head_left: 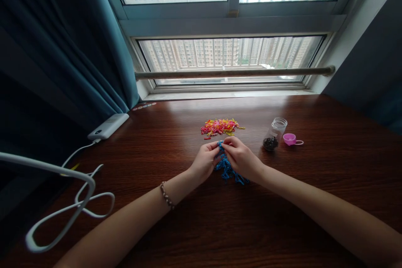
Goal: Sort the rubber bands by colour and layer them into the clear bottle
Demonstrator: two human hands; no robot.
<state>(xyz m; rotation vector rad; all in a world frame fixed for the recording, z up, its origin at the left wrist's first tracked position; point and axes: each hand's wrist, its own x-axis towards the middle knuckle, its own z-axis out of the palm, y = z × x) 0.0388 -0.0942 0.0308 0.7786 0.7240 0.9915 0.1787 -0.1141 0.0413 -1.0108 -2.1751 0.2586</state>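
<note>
Two hands, mine, each closed in a pinch. Left hand [205, 159]: thumb and fingertips gripping one side of a small blue piece [220, 145]; patterned bracelet [166, 197] at the wrist. Blue piece: between my two hands, at the fingertips. Right hand [243, 157]: thumb and fingers gripping the other side of the same piece. One heap of blue bands [230, 171]: on the tabletop [176, 134], directly below and between my hands, partly hidden by my right.

Surroundings, left to right. One blue curtain [94, 50]: far left of my left hand. One white cable [47, 164]: looped, left of my left forearm. One white device [109, 127]: well to the left of my left hand and farther forward. One heap of red, pink and yellow bands [220, 127]: just beyond my fingertips. One clear jar [278, 124], lidless, dark pieces [270, 143] at its bottom: ahead and right of my right hand. One pink cup [290, 139], ring-handled: beside the jar, farther from that hand.
</note>
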